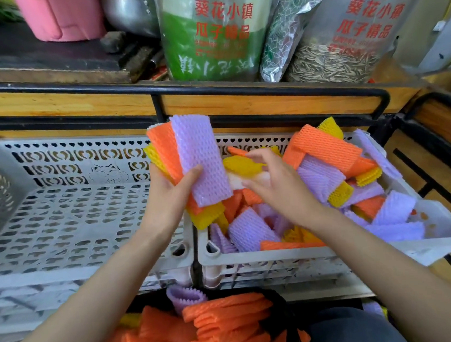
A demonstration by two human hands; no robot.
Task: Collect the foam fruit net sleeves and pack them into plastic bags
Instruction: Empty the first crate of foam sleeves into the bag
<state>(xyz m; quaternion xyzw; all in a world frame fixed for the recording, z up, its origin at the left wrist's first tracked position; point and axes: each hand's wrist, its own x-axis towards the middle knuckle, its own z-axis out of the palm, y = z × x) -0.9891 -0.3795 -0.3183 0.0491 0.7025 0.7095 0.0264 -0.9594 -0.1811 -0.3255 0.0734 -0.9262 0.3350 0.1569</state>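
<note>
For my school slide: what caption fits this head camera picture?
Left hand holds stacked foam sleeves; right hand reaches into the full crate.
</note>
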